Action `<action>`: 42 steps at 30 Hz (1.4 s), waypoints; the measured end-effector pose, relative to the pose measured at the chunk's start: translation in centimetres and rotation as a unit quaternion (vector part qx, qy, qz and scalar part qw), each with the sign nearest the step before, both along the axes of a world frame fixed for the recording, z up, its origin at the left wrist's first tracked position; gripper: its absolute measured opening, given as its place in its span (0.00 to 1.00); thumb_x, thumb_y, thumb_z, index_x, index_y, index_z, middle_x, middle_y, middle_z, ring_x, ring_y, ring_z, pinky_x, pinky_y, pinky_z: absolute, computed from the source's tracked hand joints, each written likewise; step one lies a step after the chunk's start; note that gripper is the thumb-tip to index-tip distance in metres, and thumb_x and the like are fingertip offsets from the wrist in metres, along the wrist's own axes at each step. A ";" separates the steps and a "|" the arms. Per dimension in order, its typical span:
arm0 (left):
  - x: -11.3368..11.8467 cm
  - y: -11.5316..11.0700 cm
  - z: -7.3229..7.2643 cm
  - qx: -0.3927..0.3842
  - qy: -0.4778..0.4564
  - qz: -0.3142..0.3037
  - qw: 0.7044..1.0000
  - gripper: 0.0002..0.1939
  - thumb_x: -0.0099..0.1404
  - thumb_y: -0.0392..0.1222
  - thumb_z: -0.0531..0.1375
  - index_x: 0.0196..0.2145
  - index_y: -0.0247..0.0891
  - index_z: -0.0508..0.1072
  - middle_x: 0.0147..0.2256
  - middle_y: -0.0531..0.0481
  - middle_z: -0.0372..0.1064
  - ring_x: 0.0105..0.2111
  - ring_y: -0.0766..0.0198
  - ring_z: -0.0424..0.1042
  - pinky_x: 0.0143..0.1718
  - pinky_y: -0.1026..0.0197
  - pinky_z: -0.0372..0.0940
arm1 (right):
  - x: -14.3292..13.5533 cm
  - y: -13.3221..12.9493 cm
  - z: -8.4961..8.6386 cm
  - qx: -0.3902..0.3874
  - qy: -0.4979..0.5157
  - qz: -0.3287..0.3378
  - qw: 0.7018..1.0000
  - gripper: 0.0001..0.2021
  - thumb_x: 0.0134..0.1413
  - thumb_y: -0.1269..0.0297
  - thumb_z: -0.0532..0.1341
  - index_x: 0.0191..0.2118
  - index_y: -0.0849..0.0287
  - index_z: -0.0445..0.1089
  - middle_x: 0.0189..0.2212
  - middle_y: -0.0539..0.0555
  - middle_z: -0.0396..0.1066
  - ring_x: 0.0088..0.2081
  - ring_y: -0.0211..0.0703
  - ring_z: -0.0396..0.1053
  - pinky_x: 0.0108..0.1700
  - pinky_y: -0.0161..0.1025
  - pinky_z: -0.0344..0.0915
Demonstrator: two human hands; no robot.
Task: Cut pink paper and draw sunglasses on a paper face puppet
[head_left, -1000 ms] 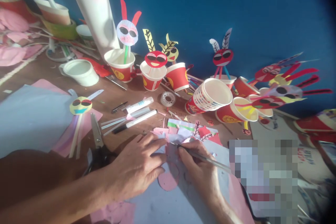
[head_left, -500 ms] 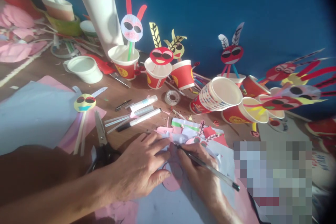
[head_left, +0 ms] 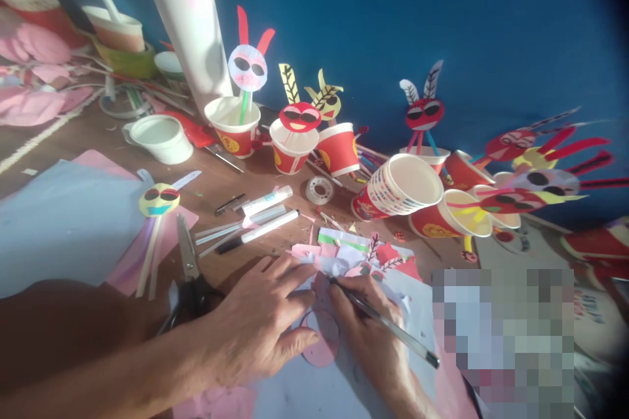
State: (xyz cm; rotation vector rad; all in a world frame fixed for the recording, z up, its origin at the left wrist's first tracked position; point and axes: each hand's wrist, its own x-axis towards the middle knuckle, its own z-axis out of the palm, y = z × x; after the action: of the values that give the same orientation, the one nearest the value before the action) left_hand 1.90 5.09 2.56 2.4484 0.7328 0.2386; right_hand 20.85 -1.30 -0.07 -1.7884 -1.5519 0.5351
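Note:
My right hand (head_left: 376, 317) grips a clear-barrelled pen (head_left: 393, 327) with a black cap end, its tip down on a small pink paper piece (head_left: 320, 285). Flat on the paper to the left, my left hand (head_left: 275, 314) has its fingers spread, and their tips touch the same pink piece. Just below lies a round pink cut-out (head_left: 322, 347) with a paler patch, partly under my left thumb. Beneath both hands is a pale blue paper sheet (head_left: 304, 393). Black-handled scissors (head_left: 189, 268) lie beside my left wrist.
Paper cups (head_left: 400, 186) and cut-paper insect figures (head_left: 299, 118) line the back by a blue wall. Markers (head_left: 260, 230), a tape roll (head_left: 320, 190), a white mug (head_left: 162, 137) and a tall white flask (head_left: 189, 33) stand or lie around. A yellow-faced figure (head_left: 160, 200) lies left.
The view has shifted slightly, so the cups and figures sit a little lower. Both hands keep nearly the same pose, the pen still at the pink paper.

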 end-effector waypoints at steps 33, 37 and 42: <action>0.0 0.0 -0.1 -0.012 -0.002 0.005 1.000 0.15 0.65 0.48 0.56 0.46 0.40 0.72 0.58 0.44 0.59 0.53 0.46 0.58 0.49 0.43 0.59 | -0.2 0.0 0.0 0.027 -0.004 0.039 0.999 0.02 0.56 0.68 0.60 0.34 0.54 0.68 0.22 0.45 0.73 0.20 0.34 0.69 0.25 0.30 0.65; 0.0 -0.2 0.0 -0.012 -0.003 0.010 1.000 0.14 0.66 0.48 0.55 0.46 0.40 0.72 0.58 0.44 0.60 0.53 0.46 0.59 0.49 0.43 0.59 | 0.1 -0.2 -0.2 0.022 0.010 0.037 0.999 0.02 0.56 0.67 0.61 0.36 0.53 0.68 0.23 0.45 0.73 0.21 0.35 0.70 0.25 0.30 0.66; 0.1 -0.1 0.0 -0.016 -0.001 0.005 1.000 0.12 0.66 0.48 0.55 0.42 0.39 0.73 0.58 0.44 0.59 0.53 0.46 0.59 0.48 0.42 0.59 | 0.8 -0.5 -0.1 0.017 0.041 0.043 0.998 0.02 0.57 0.66 0.61 0.36 0.53 0.67 0.19 0.43 0.69 0.19 0.33 0.65 0.23 0.29 0.63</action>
State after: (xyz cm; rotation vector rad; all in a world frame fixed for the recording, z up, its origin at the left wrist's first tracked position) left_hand 1.98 4.96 2.51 2.4153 0.7420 0.2317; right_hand 21.65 -1.84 -0.21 -1.6601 -1.5774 0.6125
